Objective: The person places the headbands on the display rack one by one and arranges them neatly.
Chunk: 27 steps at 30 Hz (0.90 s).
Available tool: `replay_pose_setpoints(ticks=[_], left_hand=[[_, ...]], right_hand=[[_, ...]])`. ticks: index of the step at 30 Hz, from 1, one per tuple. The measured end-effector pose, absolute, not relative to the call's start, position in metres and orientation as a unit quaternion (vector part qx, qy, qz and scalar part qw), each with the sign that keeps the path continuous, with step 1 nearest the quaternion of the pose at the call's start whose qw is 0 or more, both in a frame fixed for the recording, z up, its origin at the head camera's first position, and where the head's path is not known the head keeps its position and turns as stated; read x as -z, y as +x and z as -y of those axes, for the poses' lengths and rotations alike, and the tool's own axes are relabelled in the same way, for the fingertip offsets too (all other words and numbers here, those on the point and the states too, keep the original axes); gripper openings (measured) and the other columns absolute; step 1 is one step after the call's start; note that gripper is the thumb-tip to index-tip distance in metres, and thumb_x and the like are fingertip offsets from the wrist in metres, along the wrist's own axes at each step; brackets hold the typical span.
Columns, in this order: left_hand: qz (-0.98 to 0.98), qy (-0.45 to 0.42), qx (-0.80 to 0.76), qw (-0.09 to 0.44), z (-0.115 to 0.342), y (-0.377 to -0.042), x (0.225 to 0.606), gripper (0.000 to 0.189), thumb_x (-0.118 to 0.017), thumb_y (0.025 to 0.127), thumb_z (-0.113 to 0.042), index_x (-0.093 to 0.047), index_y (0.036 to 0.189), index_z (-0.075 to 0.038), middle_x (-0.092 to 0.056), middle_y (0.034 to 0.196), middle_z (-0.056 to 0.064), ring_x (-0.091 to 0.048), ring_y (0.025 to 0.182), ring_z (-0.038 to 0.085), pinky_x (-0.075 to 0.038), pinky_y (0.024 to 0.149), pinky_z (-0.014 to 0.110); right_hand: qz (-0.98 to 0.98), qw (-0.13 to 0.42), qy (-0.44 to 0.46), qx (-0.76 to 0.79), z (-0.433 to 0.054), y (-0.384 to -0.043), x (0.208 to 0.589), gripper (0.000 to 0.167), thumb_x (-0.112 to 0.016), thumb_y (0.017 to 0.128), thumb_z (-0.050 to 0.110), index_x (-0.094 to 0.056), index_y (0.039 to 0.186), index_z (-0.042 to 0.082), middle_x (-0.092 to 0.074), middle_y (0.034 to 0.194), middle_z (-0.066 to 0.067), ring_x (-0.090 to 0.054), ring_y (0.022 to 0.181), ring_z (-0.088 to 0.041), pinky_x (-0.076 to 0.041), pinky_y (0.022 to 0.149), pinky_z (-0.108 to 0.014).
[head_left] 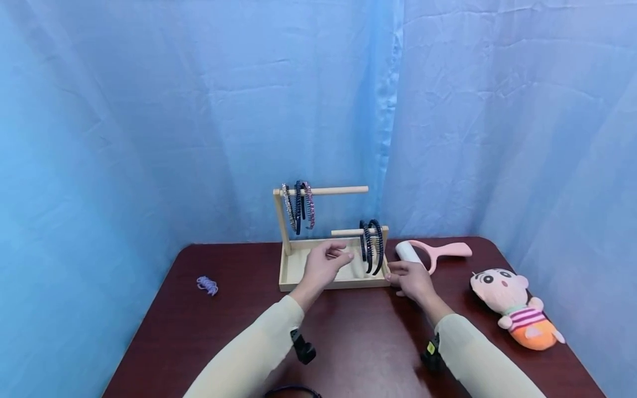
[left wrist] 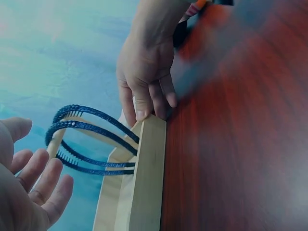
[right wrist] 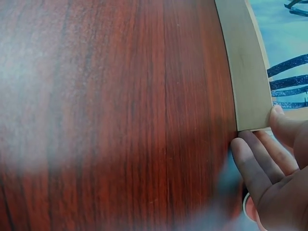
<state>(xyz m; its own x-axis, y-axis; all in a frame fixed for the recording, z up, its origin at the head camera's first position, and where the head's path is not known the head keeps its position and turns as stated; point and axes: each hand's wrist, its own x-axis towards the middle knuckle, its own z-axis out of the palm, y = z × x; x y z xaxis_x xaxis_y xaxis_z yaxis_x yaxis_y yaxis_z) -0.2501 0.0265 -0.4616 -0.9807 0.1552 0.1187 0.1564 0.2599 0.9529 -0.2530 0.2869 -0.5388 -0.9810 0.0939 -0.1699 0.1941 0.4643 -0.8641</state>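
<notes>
A wooden headband stand (head_left: 293,287) with a shallow tray sits toward the back of the table. Several dark headbands (head_left: 380,249) hang on its lower peg, and glittery and dark headbands (head_left: 310,207) on the upper one. My right hand (head_left: 410,279) grips the tray's front right corner; the right wrist view has the thumb (right wrist: 277,118) on the rim and fingers against the end. Over the tray, left of the lower headbands, my left hand (head_left: 320,268) is held with loosely bent fingers and nothing in them.
Behind my right hand lies a white roll (head_left: 407,251) with a curved pink handle (head_left: 450,250). A plush doll (head_left: 517,309) lies at the right, a purple cord bundle (head_left: 207,284) at the left. At the near edge, a dark curved band (head_left: 293,388) partly shows. Blue curtains hang behind.
</notes>
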Motion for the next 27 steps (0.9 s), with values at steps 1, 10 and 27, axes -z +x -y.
replay_pose_setpoints(ticks=[1, 10, 27], left_hand=[[0.796, -0.102, 0.596, -0.002, -0.021, -0.246, 0.461, 0.032, -0.079, 0.092, -0.028, -0.074, 0.119, -0.011, -0.073, 0.103, 0.006, -0.068, 0.099, 0.021, -0.057, 0.083, 0.035], [0.824, -0.142, 0.548, -0.020, 0.033, -0.196, 0.465, 0.034, -0.079, 0.090, -0.027, -0.072, 0.118, -0.009, -0.073, 0.096, 0.002, -0.070, 0.089, 0.017, -0.058, 0.079, 0.030], [0.771, -0.283, 0.550, -0.150, 0.109, -0.094, 0.497, 0.031, -0.081, 0.088, -0.012, -0.069, 0.115, -0.006, -0.069, 0.098, 0.011, -0.065, 0.083, 0.002, -0.059, 0.072, 0.024]], right_hand=[[-0.853, 0.051, 0.088, 0.511, -0.288, -0.253, 0.538, 0.042, -0.073, 0.097, 0.016, -0.066, 0.136, 0.003, -0.069, 0.127, -0.025, -0.073, 0.099, -0.027, -0.063, 0.069, -0.042], [-0.853, 0.053, 0.098, 0.509, -0.296, -0.253, 0.538, 0.043, -0.072, 0.098, 0.017, -0.064, 0.137, 0.002, -0.069, 0.128, -0.025, -0.074, 0.098, -0.026, -0.063, 0.070, -0.041], [-0.864, 0.036, 0.078, 0.497, -0.298, -0.269, 0.522, 0.043, -0.071, 0.099, 0.018, -0.064, 0.139, 0.003, -0.067, 0.130, -0.025, -0.073, 0.101, -0.029, -0.063, 0.070, -0.042]])
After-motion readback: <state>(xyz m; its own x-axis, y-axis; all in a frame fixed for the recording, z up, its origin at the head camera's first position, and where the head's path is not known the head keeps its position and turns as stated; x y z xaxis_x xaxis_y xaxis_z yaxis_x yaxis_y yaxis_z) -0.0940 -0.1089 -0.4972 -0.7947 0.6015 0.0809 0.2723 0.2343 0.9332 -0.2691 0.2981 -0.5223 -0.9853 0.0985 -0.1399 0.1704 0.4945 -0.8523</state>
